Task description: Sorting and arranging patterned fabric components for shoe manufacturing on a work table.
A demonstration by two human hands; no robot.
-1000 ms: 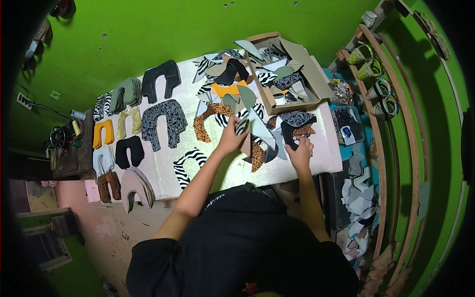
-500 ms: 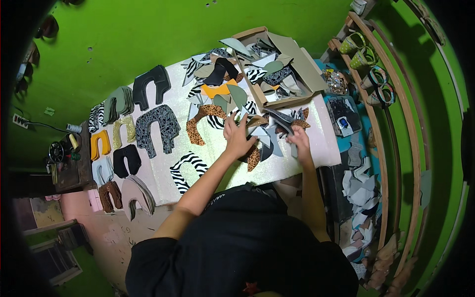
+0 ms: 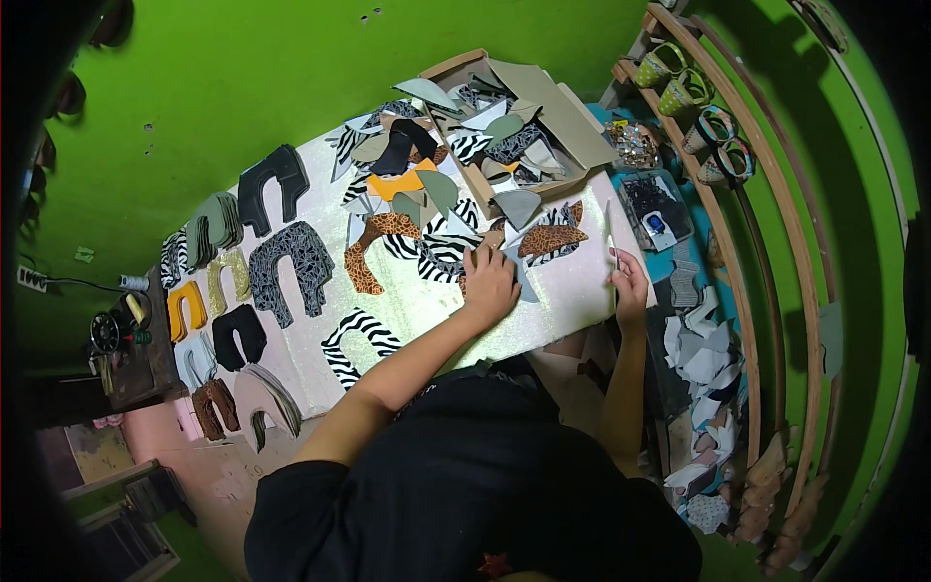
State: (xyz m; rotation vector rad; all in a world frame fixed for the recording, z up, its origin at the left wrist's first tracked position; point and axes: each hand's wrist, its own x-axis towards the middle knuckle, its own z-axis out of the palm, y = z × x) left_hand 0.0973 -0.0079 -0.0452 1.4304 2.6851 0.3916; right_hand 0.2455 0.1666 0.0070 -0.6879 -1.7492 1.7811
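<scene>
My left hand [image 3: 492,283] lies over loose scraps at the middle of the table, fingers bent down onto a grey piece [image 3: 524,276] and zebra-print scraps [image 3: 441,254]. My right hand [image 3: 629,279] is closed around a thin, pointed, blade-like tool [image 3: 610,231] near the table's right edge; its exact kind is unclear. Between the hands rests a leopard-print oval scrap [image 3: 551,241] on zebra-print material. A grey half-round piece [image 3: 516,206] sits at the near side of an open cardboard box [image 3: 567,121] full of scraps. A leopard-print curved piece [image 3: 359,264] lies left of my left hand.
Stacks of U-shaped pieces stand at left, among them black [image 3: 254,199], green [image 3: 215,228], patterned grey [image 3: 286,257] and orange [image 3: 186,306]. One zebra-print U-shape [image 3: 339,349] lies nearer me. Right of the table are a tray [image 3: 664,204] and a wooden rack [image 3: 742,262] with sandals.
My right hand has drawn away to the right, and the dark strips near it no longer show there. The leopard-print oval is now uncovered. My left hand presses lower on the scraps.
</scene>
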